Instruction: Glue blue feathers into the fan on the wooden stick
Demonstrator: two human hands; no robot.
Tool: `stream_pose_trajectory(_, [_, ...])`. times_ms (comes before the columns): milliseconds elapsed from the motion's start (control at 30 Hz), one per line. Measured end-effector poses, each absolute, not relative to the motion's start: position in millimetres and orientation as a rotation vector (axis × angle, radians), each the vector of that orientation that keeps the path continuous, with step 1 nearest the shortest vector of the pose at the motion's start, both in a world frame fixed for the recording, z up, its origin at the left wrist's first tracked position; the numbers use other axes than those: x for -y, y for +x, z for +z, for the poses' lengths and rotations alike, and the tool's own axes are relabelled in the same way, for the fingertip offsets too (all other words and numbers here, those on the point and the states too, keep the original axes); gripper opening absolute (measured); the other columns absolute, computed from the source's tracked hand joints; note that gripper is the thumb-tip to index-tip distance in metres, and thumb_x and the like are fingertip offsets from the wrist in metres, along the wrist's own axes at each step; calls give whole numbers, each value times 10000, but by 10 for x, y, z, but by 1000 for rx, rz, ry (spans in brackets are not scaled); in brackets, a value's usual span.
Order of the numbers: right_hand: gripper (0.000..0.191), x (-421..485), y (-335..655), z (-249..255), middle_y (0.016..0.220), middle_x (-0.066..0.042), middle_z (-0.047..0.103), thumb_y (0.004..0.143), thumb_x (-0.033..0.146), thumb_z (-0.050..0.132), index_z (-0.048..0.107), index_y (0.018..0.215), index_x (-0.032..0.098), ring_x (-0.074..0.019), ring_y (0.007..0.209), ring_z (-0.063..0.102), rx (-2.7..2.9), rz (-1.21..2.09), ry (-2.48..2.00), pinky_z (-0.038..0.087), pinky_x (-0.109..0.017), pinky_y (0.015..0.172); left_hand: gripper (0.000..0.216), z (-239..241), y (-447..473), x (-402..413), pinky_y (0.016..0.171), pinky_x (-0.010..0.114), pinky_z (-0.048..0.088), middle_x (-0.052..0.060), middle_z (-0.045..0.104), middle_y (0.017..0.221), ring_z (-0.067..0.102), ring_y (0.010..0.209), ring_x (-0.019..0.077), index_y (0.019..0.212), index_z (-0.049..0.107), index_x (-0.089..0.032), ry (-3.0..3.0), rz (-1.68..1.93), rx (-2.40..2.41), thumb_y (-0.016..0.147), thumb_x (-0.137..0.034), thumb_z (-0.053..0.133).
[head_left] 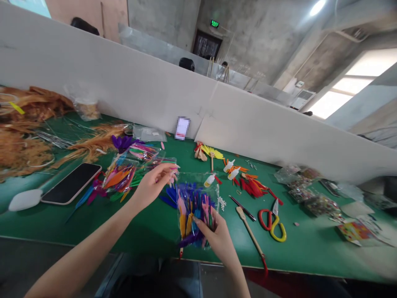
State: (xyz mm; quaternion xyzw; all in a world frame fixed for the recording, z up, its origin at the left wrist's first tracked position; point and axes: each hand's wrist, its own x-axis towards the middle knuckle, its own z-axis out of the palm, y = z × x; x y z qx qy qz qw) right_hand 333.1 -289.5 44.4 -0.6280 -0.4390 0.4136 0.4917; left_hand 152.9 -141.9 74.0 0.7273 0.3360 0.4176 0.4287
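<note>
A clear plastic bag of coloured feathers (196, 207) stands upright on the green table (310, 252) near its front edge. My right hand (217, 236) grips the bag's lower part, fingers closed on it. My left hand (155, 182) is raised at the bag's upper left corner, fingers pinched together at its open top; whether they hold a feather I cannot make out. A second bag of feathers (127, 169) lies just left of my left hand, with loose feathers around it.
A black phone (72, 183) and a white oval object (25, 199) lie at left, brown feathers (27, 136) behind. Small glue bottles (229, 166), red feathers (252, 187), a wooden stick (249, 234), red-yellow scissors (273, 223) and sequin bags (307, 194) lie at right. A white partition (155, 91) bounds the back.
</note>
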Motion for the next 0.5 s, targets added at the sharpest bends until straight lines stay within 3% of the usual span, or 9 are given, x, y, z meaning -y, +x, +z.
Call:
stream_pose_trajectory(133, [425,2879,3289,405,791,-16,666,786,453,647,595,1097,168,-106,464,525,1020,951,-1530,468,-213,373,210,713,1516,1717,512,200,415,-37,546,634,509,511,90,1020,555,-193,1837,1253,-908,922,-346,448])
stream_pose_trajectory(233, [347,2866,3256,374,897,-47,710,803,376,644,615,1091,184,-190,721,665,1120,801,-1535,562,-278,632,335,722,1539,1919,469,186,386,-66,536,579,477,451,84,1218,476,-200,1961,934,-771,929,-362,432])
stream_pose_trajectory(300, [337,2864,3259,336,988,-56,717,824,308,616,607,1145,206,-228,891,675,1235,675,-1576,545,-326,794,401,727,1560,1962,470,188,391,-57,566,619,492,467,90,1289,419,-204,1960,777,-743,934,-391,410])
stream_pose_trajectory(500, [431,2839,3382,180,1074,-54,705,808,81,500,615,1185,258,-229,991,651,1560,32,-1506,505,-382,885,322,716,1577,1870,457,199,428,-24,544,670,488,491,98,940,538,-197,1720,660,-768,957,-420,306])
